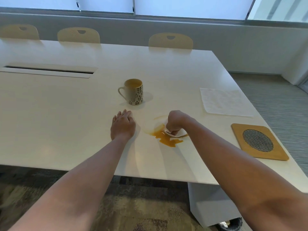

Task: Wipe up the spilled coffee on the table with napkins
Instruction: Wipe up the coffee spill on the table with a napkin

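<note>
An orange-brown coffee puddle (166, 139) lies on the white table (75, 122) near its front edge, with thin smear rings around it. My right hand (175, 121) is closed on a crumpled white napkin (176, 134) and presses it onto the puddle's far right part. The napkin's lower edge is stained. My left hand (122, 125) rests flat on the table, fingers together, just left of the spill and holding nothing. A second, flat white napkin (225, 102) lies to the right, beyond the spill.
A cream mug (134, 92) with a leaf pattern stands upright behind my hands, with liquid inside. A wooden trivet (260, 142) with a mesh centre lies near the right edge. A cable slot (50, 70) sits at the far left. Chairs (170, 41) line the far side.
</note>
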{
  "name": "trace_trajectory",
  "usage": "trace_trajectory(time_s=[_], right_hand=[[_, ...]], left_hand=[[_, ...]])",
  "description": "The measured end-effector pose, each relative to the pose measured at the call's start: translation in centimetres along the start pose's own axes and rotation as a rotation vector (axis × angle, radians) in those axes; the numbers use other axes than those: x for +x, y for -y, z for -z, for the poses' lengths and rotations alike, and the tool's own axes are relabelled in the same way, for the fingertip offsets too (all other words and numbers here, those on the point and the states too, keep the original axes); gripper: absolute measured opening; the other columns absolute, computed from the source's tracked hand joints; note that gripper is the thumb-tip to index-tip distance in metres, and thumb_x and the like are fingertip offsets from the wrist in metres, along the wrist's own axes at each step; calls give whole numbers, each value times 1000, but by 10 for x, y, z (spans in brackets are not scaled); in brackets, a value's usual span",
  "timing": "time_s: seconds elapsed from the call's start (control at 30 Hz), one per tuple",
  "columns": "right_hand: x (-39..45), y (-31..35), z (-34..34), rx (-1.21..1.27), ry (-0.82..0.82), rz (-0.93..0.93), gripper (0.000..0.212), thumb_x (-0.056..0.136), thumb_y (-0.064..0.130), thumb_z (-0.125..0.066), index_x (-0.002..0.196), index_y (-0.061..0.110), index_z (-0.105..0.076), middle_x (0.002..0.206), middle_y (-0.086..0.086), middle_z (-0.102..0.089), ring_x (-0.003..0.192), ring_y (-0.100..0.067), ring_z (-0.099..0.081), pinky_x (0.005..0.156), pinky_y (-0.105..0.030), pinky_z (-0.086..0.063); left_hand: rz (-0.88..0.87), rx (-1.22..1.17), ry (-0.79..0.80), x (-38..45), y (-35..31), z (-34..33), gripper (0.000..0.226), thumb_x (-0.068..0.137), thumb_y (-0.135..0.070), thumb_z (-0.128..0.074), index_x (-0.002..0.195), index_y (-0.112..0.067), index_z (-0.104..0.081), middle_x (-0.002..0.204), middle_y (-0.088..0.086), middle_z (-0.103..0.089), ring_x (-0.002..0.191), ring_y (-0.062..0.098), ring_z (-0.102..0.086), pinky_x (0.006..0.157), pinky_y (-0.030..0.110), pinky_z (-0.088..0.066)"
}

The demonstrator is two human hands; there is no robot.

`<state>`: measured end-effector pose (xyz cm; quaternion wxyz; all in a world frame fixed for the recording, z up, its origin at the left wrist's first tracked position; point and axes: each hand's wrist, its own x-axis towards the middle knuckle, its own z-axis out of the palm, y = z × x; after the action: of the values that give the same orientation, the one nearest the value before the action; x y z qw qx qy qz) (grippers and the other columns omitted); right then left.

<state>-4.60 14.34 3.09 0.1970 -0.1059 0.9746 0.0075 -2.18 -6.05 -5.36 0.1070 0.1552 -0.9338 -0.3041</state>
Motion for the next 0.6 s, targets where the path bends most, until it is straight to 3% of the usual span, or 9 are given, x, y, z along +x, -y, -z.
trace_trajectory(time_s=[0.13,0.2,0.23,0.3,0.4,0.6], right_hand=[[0,16,-7,9,-99,70,23,83,10,-46,61,7,-48,74,-8,-57,67,-25,-54,54,-27,-43],[2,21,-13,41,-135,140,15,86,12,-49,84,3,-61,104,-12,-61,90,-28,-60,77,-30,-53],[4,23,-16,61,-151,177,22,87,13,-53,103,5,-65,114,-12,-59,100,-27,-60,86,-30,-52],[2,26,-18,97,-166,264,34,88,13,-60,122,15,-65,120,-9,-56,108,-24,-57,92,-29,-49],[-2,26,-18,87,-114,380,34,85,3,-61,112,21,-73,118,-4,-57,107,-21,-55,94,-29,-48],[-13,2,-8,53,-25,336,47,75,-12,-44,85,17,-79,114,-8,-58,97,-29,-64,87,-39,-55]], left_hand=[[-6,-6,3,1,0,-1,51,100,-23,-27,147,-21,-48,161,-3,-32,151,15,-19,124,32,-7],[-4,-5,1,1,0,-2,52,100,-24,-27,147,-21,-48,161,-3,-33,151,15,-19,124,32,-7],[-4,-4,1,1,0,-1,52,101,-24,-27,148,-21,-47,161,-3,-33,151,15,-19,124,32,-7],[-4,-4,2,1,0,-1,52,101,-24,-26,147,-20,-47,161,-3,-34,151,15,-20,124,33,-8],[-1,-6,-7,1,0,-1,51,101,-25,-26,147,-20,-48,160,-2,-35,151,16,-21,124,34,-9],[4,-24,-15,1,-1,-1,50,102,-24,-27,146,-20,-49,160,-3,-35,151,15,-21,123,32,-9]])
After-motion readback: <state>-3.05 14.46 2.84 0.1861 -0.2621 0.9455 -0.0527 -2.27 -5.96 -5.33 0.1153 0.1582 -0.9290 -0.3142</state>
